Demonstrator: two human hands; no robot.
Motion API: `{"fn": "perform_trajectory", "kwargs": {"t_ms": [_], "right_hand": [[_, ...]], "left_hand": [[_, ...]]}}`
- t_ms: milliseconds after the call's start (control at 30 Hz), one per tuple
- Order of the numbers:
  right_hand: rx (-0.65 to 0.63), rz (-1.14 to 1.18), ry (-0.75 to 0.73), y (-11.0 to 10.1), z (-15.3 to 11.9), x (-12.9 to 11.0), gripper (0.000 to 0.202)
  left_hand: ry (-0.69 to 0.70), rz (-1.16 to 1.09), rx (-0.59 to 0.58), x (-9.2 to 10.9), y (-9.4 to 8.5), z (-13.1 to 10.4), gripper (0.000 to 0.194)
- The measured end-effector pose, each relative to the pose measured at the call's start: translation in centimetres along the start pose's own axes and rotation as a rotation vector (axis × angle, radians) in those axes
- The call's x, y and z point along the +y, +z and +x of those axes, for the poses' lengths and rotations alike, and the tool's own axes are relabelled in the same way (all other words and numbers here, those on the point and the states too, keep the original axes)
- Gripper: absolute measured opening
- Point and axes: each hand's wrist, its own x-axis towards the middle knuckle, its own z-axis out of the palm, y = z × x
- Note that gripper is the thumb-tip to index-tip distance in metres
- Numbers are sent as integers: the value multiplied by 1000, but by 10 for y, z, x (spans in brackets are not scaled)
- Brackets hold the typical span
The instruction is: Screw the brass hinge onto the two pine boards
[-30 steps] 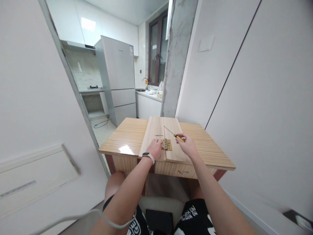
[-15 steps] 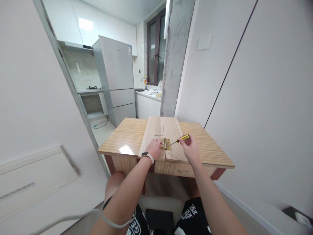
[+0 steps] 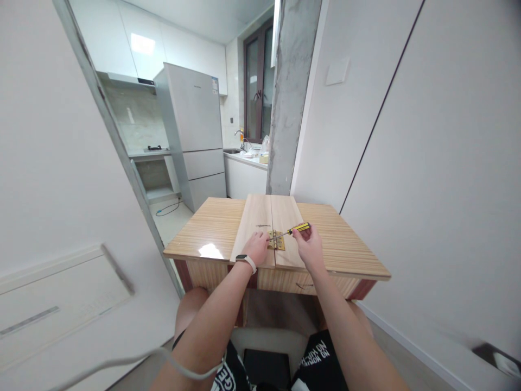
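Two pale wooden boards (image 3: 256,212) lie side by side on a wood-grain table (image 3: 220,217). A brass hinge (image 3: 279,242) spans the seam between them. My right hand (image 3: 308,240) grips a yellow and black screwdriver (image 3: 300,228), whose shaft reaches left across the hinge, its tip near my left fingers. My left hand (image 3: 258,247), with a white-strapped band on the wrist, rests on the left board, its fingertips at the hinge's left edge. Whether those fingers pinch something small cannot be made out. Beyond them, small dark screws (image 3: 262,225) lie on the left board.
The table's drawer front with a handle (image 3: 304,285) faces my knees. A grey cable (image 3: 158,353) crosses near my left forearm. Behind the table stand a concrete pillar (image 3: 288,108) and a silver fridge (image 3: 195,108). White walls flank both sides.
My right hand has moved slightly left with the screwdriver, and its tip has shifted from the hinge's right part to its left part near my left fingers. My left hand has barely moved.
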Motion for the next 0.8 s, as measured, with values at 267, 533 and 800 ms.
{"fn": "perform_trajectory", "kwargs": {"t_ms": [267, 533, 800], "right_hand": [[-86, 12, -18, 0, 3, -2, 43], [-290, -8, -24, -6, 12, -15, 56], [-155, -93, -5, 2, 9, -11, 47]], "left_hand": [[9, -11, -13, -1, 0, 0, 20], [-4, -4, -41, -1, -2, 0, 19], [-9, -17, -43, -3, -1, -1, 20]]}}
